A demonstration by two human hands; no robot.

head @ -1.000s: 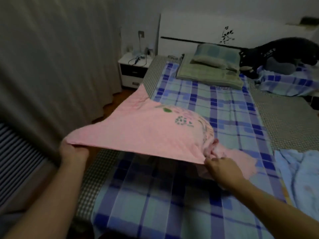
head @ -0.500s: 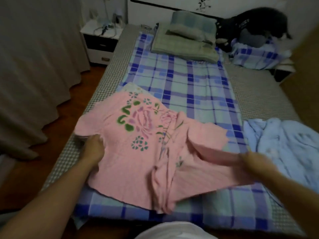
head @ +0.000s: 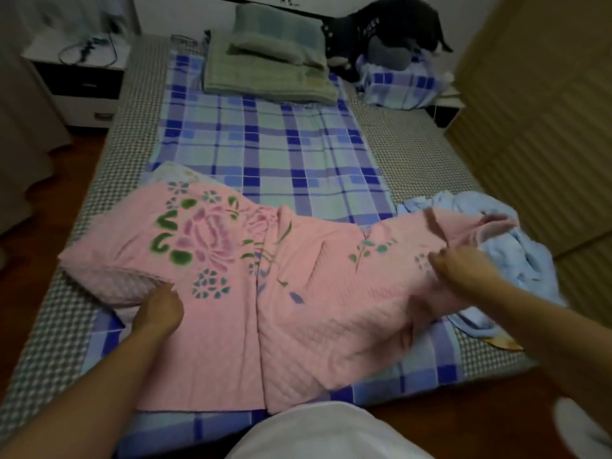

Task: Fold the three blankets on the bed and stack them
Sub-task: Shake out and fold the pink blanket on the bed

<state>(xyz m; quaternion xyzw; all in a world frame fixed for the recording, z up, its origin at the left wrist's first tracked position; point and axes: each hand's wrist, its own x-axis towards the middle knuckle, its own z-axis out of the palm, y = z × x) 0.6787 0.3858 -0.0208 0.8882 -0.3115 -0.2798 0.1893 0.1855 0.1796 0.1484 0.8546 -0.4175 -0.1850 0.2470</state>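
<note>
A pink blanket [head: 298, 293] with a green and purple flower print lies spread across the near end of the bed. My left hand [head: 159, 311] rests on its left part, next to a turned-over corner, fingers curled on the cloth. My right hand [head: 463, 266] grips the blanket's right part, which is stretched over a crumpled light blue blanket [head: 530, 260]. A pale cloth corner [head: 172, 172] peeks out beyond the pink blanket's far left edge.
A blue plaid sheet [head: 265, 144] covers the checked mattress [head: 414, 154]. Green pillows [head: 271, 67] and a dark bundle [head: 381, 31] lie at the head. A white nightstand [head: 76, 81] stands at the left, a wooden wall at the right.
The pink blanket, first held up in the air, now lies on the bed. My right hand has pulled its right part out to the right over the blue blanket. The view tilted down.
</note>
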